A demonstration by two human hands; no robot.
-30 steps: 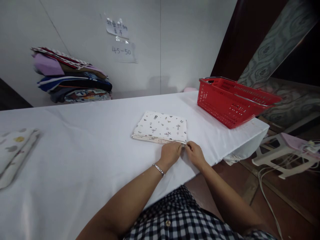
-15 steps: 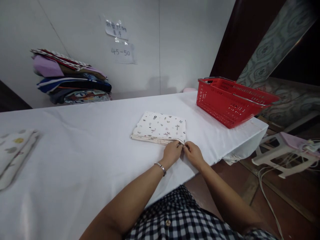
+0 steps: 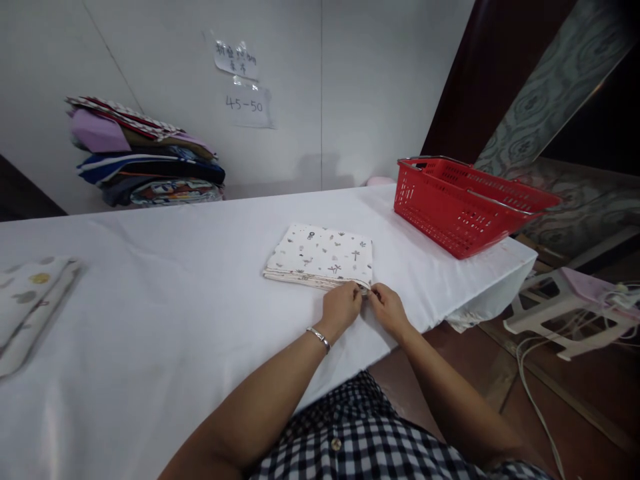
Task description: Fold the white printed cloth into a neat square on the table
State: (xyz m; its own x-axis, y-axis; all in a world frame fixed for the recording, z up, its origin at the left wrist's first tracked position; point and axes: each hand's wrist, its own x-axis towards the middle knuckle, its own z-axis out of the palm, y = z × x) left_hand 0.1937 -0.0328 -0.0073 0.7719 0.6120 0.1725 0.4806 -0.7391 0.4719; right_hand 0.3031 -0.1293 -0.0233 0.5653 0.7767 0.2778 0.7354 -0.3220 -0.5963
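Observation:
A folded cream cloth (image 3: 323,250) with small printed motifs lies flat on the white-covered table (image 3: 200,287), its several layers showing along the near edge. At its near right corner my left hand (image 3: 343,307), with a bracelet at the wrist, is closed on the layered edge. Right beside it, my right hand (image 3: 387,308) pinches the same corner between thumb and fingers. The fingertips almost meet, and they hide part of the corner.
Another folded printed cloth (image 3: 35,307) lies at the table's left. A red plastic basket (image 3: 450,210) stands at the right end. Folded fabrics (image 3: 150,157) are piled against the wall, with paper signs (image 3: 245,103) above. A stool (image 3: 570,300) with cables is at the right.
My left hand has shifted slightly left and its fingers are curled a little more at the corner. My right hand and the cloth stay in nearly the same place.

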